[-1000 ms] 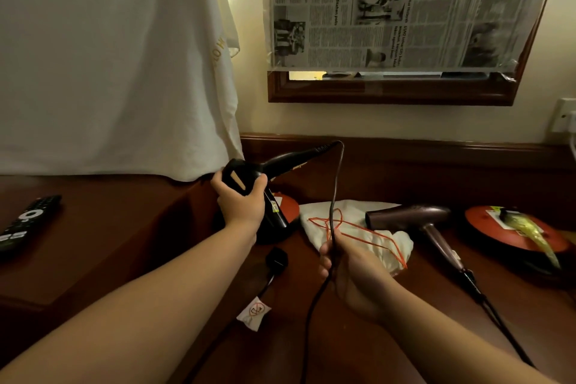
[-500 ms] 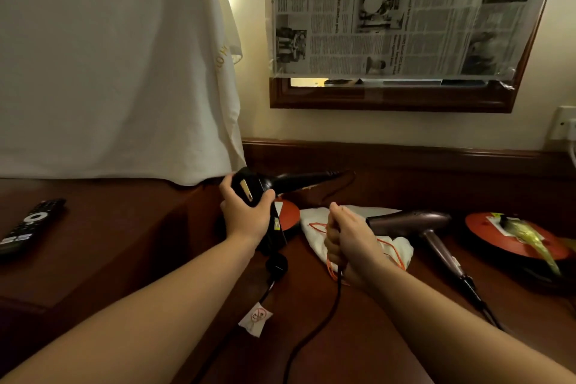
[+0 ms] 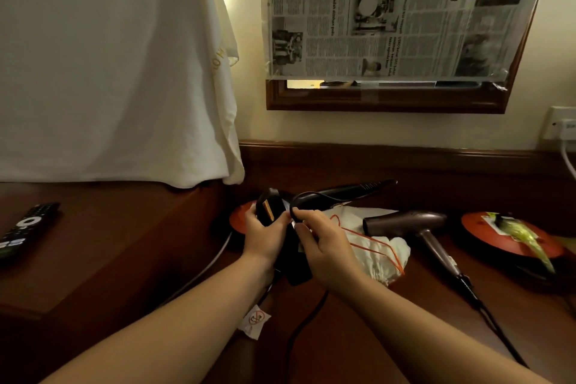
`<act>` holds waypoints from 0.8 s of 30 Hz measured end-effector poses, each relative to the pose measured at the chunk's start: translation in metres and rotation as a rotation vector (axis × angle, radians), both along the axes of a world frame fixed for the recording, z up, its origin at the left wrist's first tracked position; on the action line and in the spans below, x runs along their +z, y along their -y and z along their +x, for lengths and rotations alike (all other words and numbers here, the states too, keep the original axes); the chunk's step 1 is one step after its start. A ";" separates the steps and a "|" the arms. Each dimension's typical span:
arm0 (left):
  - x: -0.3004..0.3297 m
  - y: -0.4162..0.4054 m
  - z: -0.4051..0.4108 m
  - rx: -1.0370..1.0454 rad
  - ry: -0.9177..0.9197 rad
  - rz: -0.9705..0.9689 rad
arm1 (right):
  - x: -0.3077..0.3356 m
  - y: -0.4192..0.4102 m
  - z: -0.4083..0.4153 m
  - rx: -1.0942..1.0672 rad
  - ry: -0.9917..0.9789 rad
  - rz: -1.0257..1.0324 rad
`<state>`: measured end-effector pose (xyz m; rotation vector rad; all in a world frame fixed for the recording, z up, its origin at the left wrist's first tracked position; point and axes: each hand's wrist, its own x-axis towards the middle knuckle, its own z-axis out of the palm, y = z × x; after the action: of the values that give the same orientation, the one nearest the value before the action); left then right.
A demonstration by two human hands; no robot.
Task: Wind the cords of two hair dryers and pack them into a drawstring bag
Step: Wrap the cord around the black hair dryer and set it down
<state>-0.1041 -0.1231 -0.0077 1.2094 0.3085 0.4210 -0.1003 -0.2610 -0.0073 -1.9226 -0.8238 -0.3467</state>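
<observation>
Gripping the black dryer (image 3: 314, 196) in the left hand (image 3: 265, 235), the right hand (image 3: 324, 243) pinching its cord (image 3: 311, 195) should lay tight, even loops beside that dryer's handle.

Drawstring bag (image 3: 378, 246) between two hair dryers (image 3: 405, 223), remote (image 3: 23, 227) far left.

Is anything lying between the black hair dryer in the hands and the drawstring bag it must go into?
Nothing visible does. The black hair dryer is held right beside the drawstring bag; only the right hand, pinching the cord, overlaps the bag.
</observation>
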 end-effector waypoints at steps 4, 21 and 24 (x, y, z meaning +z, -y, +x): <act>0.002 -0.003 -0.005 -0.045 0.020 -0.042 | -0.002 0.002 0.000 -0.019 -0.003 0.027; 0.014 0.008 -0.007 -0.056 0.125 -0.173 | 0.003 0.003 0.009 0.015 -0.162 0.210; 0.016 0.004 -0.006 -0.002 0.134 -0.128 | 0.003 0.007 0.011 0.020 -0.167 0.221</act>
<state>-0.1102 -0.1270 0.0084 1.0508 0.2156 0.4716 -0.0893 -0.2684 -0.0040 -1.7105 -0.6652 -0.2501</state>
